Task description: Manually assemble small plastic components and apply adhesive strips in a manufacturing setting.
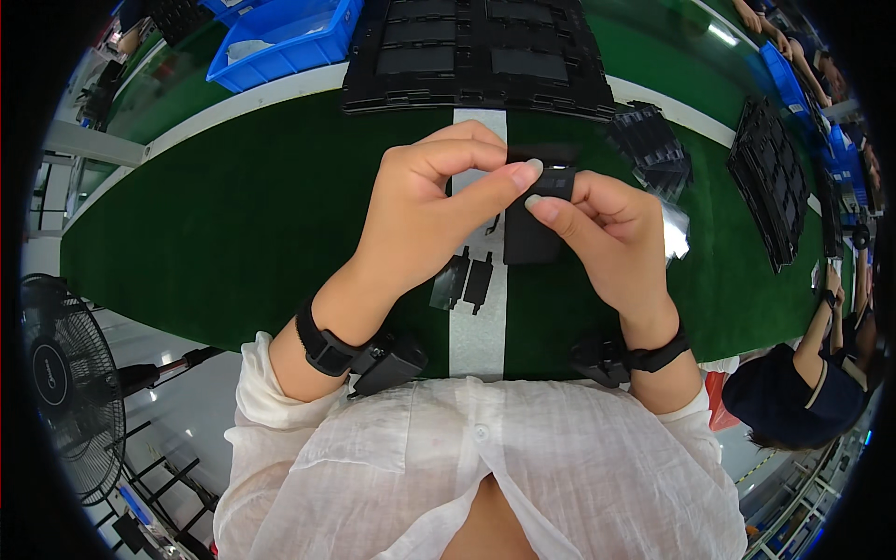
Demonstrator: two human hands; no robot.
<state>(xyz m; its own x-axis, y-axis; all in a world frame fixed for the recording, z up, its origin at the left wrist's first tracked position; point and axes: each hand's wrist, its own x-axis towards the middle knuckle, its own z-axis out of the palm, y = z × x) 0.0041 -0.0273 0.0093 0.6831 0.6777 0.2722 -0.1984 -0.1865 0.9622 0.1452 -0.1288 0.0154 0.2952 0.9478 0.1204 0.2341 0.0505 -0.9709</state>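
Note:
A small dark, flat piece [557, 184] is held up between my hands. My right hand [621, 219] grips it, its thumb toward me and its fingers curled around the right end. The left hand [425, 191] is closed in a pinch, its thumb tip on the piece's upper left edge; whatever lies between its fingertips is partly hidden. Just beneath them is a larger black rectangular panel [532, 238]. Nearer to me, by my left wrist, two thin black strips with narrow end tabs lie side by side, the right strip [479, 282] on the pale band.
A black compartment tray [471, 103] spans the far side. Several dark film-like sheets [649, 149] fan out at the right, near a shiny clear film [676, 231]. Another black tray [770, 177] stands farther right. A blue bin [280, 65] sits far left, a fan [70, 383] nearer left.

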